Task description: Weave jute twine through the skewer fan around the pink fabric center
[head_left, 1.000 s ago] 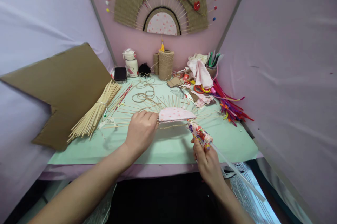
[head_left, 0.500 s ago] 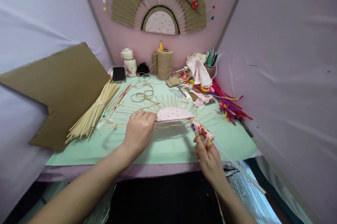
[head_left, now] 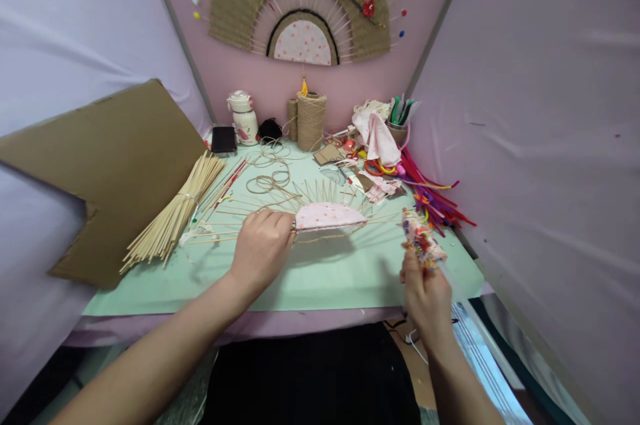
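My left hand (head_left: 264,244) is closed on the left end of a half-round fan base (head_left: 330,216) covered in pink dotted cloth. Thin wooden sticks (head_left: 320,192) fan out from its curved edge, and a strand of twine (head_left: 330,236) runs along below its straight edge. To the right, my right hand (head_left: 425,288) grips a flower-patterned hot glue gun (head_left: 423,236), blurred by motion. Its front end points up and left, apart from the fan base. A pale glue stick (head_left: 447,271) shows at its back.
A bundle of wooden sticks (head_left: 175,212) lies left, against cut cardboard (head_left: 115,165). At the back stand a bottle (head_left: 244,120) and a twine spool (head_left: 311,122). Pipe cleaners (head_left: 430,188) and cloth scraps (head_left: 377,135) lie right. A finished fan (head_left: 240,5) hangs on the wall.
My right hand has moved right with the glue gun, away from the right corner of the fan base. My left hand and the fan base stay nearly in place.
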Demonstrator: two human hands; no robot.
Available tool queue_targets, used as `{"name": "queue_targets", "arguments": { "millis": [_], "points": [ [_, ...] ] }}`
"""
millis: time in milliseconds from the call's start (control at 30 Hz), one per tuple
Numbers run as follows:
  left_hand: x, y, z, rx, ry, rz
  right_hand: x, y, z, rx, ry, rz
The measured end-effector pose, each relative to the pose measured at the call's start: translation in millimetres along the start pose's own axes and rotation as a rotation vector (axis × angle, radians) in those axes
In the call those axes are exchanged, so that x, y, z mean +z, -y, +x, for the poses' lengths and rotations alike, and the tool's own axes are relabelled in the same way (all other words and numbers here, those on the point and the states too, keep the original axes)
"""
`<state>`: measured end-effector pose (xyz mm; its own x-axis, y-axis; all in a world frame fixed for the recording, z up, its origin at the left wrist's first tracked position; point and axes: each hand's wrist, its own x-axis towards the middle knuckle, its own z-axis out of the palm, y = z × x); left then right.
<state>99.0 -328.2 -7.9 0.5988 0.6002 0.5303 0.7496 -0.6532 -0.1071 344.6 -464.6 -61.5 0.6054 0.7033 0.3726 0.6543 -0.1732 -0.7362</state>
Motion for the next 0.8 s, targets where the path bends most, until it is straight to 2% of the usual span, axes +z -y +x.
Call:
{"name": "queue_targets", "arguments": {
  "millis": [67,100,267,367,433,500,600,700,800],
  "points": [
    [0.2,1.6,1.1,-0.006,-0.001,-0.012,-12.6,-13.2,14.4,-0.008,-0.069,-0.148],
    [0.3,2.6,1.8,-0.009,0.001,-0.018,-19.1,-20.7,21.3,-0.019,-0.063,-0.232],
    [-0.5,7.0,4.4,-0.04,0.026,-0.043,-37.6,-57.2,36.7,0.034,0.161,-0.694],
    [-0.2,8.3,4.1,-0.051,0.037,-0.054,-38.2,-66.6,34.1,-0.028,0.215,-0.826],
    [0.8,9.0,3.1,-0.051,0.034,-0.063,-38.0,-63.0,33.9,-0.12,0.189,-0.869],
    [1.8,9.9,2.2,-0.046,0.024,-0.069,-35.7,-51.4,37.6,-0.252,0.082,-0.838],
    [2.4,11.4,1.5,-0.034,0.009,-0.07,-19.9,-26.5,51.5,-0.545,-0.061,-0.599],
    [1.6,13.0,1.8,-0.027,-0.006,-0.074,9.7,-6.5,71.3,-0.827,-0.032,-0.428],
    [0.0,17.1,3.5,-0.023,-0.012,-0.083,35.3,2.9,88.6,-0.959,0.037,-0.339]
  ]
}}
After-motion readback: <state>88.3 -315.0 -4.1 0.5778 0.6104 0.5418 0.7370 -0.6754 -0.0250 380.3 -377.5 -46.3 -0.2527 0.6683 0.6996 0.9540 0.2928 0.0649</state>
